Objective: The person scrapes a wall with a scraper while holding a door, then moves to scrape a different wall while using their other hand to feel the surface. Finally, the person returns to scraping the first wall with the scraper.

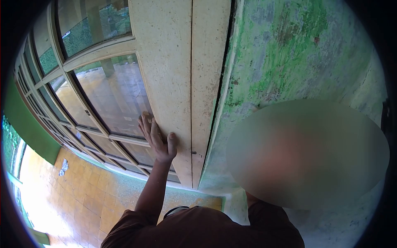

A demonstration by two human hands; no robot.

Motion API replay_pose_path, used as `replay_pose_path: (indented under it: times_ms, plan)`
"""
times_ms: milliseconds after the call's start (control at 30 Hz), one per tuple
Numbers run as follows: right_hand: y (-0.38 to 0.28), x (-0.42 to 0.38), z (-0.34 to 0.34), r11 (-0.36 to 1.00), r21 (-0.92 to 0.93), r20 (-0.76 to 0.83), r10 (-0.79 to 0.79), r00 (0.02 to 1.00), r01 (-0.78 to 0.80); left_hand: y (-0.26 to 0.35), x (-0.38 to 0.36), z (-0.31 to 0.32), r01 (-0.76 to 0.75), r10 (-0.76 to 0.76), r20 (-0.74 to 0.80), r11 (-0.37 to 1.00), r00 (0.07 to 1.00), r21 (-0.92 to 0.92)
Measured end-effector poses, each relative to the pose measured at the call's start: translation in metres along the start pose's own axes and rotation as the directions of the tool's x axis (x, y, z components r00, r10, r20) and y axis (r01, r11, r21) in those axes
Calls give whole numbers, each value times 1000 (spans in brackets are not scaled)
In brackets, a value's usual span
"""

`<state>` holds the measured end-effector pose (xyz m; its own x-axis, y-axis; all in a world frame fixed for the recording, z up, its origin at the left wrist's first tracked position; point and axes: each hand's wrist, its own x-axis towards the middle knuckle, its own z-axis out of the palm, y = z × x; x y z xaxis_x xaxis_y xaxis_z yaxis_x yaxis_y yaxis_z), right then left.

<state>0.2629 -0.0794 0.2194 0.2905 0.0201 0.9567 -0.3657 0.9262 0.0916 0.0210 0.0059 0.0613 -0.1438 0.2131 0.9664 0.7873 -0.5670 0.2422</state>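
Head view shows my left hand (159,138) resting, fingers slightly spread, on the glazed wooden frame (163,62) at the edge of a glass pane (109,95), presumably for support (my right hand is lost in the blur, so I cannot tell its state). That frame stands beside the green wall (281,53), its uprights' long axis running up the picture, its paned face receding leftward.

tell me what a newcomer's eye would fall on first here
A mottled green-and-grey painted wall fills the upper right, with a hazy grey-green oval blur over its lower part. Left of centre, the bare left hand lies at the edge of a cream-framed glass pane.
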Motion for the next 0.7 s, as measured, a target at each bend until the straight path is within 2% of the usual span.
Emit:
replay_pose_path:
  times_ms: [67,100,167,200,267,300,367,400,467,500,567,600,667,700]
  plan:
    - [20,-5,-7,983,14,-27,186,982,-185,2,-2,-1,-1,1,6,1000,1000,-8]
    - [16,-4,-6,983,13,-27,184,983,-183,2,-1,0,2,-2,2,1000,1000,-10]
    - [2,-3,-2,997,39,-1,69,998,-69,0,-1,-1,3,-3,-6,1000,1000,-7]
    - [-1,0,0,997,43,3,67,998,-67,-1,-1,-1,-3,3,-2,1000,1000,1]
    - [-7,4,2,998,-10,12,-58,998,59,-2,-1,1,-2,2,4,1000,1000,9]
    - [1,4,1,999,-13,11,-52,999,52,-1,-1,2,9,-9,-16,1000,1000,-5]
    - [20,3,-3,987,5,-12,158,987,-158,1,-4,1,20,-21,-24,1000,999,-24]
    - [14,3,-2,988,3,-13,157,987,-157,1,-4,1,20,-21,-28,999,999,-25]
    - [-3,6,3,998,-39,-37,51,998,-52,-2,-2,1,14,-15,-40,1000,999,-22]
    - [-6,9,7,998,-33,-32,47,998,-48,-2,-2,1,5,-6,-21,1000,1000,-13]
    - [-10,12,14,995,-43,-42,-91,995,89,-2,-2,1,2,-2,-2,1000,1000,-3]
    - [1,8,12,995,-45,-43,-87,995,85,-1,-1,1,5,-5,-7,1000,1000,-8]
    - [30,-1,5,969,78,-104,242,965,-235,1,-3,0,3,-4,0,1000,1000,-19]
    - [25,0,3,970,75,-107,238,965,-231,2,-3,0,12,-12,-13,1000,1000,-27]
